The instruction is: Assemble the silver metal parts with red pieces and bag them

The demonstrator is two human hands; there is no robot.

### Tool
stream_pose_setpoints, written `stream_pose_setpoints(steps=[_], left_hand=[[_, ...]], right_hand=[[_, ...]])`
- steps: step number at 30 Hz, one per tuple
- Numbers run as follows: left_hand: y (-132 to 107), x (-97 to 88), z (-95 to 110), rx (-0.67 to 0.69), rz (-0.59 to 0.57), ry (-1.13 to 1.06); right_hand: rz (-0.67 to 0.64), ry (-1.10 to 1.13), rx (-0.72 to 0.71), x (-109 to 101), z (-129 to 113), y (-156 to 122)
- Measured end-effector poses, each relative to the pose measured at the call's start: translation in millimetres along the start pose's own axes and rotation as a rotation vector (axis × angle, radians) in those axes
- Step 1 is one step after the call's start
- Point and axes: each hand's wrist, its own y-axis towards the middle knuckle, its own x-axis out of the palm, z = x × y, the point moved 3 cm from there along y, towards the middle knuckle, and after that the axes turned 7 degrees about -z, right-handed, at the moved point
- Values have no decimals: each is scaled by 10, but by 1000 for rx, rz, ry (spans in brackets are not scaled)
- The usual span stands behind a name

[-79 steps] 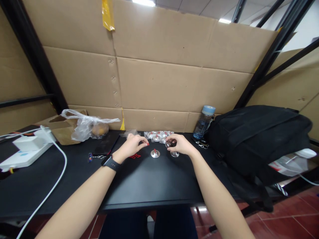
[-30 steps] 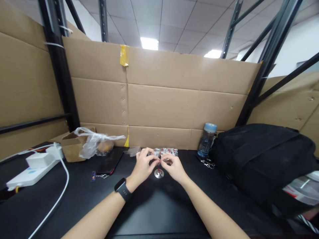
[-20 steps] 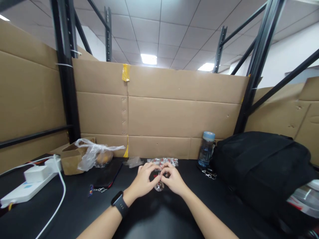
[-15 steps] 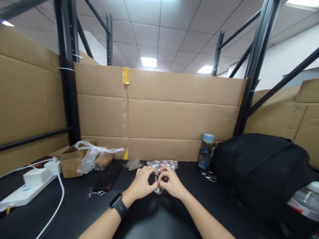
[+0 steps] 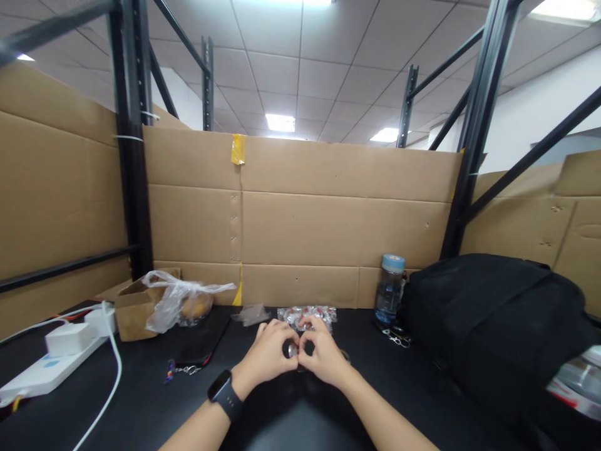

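Note:
My left hand (image 5: 267,351), with a dark watch (image 5: 224,391) on its wrist, curls thumb and fingertips into a pinch. My right hand (image 5: 325,354) mirrors it, and the fingertips of both meet over the black table. Between them shows a small shiny silver-wrapped piece (image 5: 292,350), mostly covered by the fingers; its kind I cannot make out. Just beyond the hands lie several shiny clear-and-silver packets (image 5: 307,312) with red marks. Part of a small object (image 5: 346,356) peeks out behind my right hand.
A crumpled clear wrapper (image 5: 252,314), a dark pouch (image 5: 200,344), a plastic bag (image 5: 181,300) and a cardboard box (image 5: 136,313) stand left, beside a white power strip (image 5: 42,373). Right are a water bottle (image 5: 389,289), keys (image 5: 398,339) and a black backpack (image 5: 493,326). Cardboard walls (image 5: 300,232) enclose the table.
The view has tilted up slightly. My fingertips have drawn closer together, and the silver piece that hung below them is now mostly hidden. A small object has come into sight behind my right hand.

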Motion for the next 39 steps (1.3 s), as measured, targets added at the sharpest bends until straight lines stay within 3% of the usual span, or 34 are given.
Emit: stream_pose_setpoints(steps=[4, 10, 15, 17, 22, 25, 32, 39], left_hand=[[-25, -53, -7, -9, -19, 25], [-32, -114, 53, 53, 90, 54], [-5, -45, -14, 32, 35, 54], [-4, -64, -91, -1, 25, 70], [-13, -193, -262, -56, 43, 139], [-16, -229, -298, -72, 51, 171], [-25, -192, -298, -86, 38, 149], [23, -224, -308, -153, 141, -16]], right_hand=[[26, -37, -22, -60, -57, 9], [50, -6, 2, -93, -106, 39], [23, -27, 6, -66, -97, 40], [-31, -85, 53, -71, -80, 17], [-361, -268, 164, -17, 1, -77], [-408, -293, 199, 19, 49, -96], [-301, -269, 199, 47, 80, -56], [113, 142, 185, -117, 125, 48]])
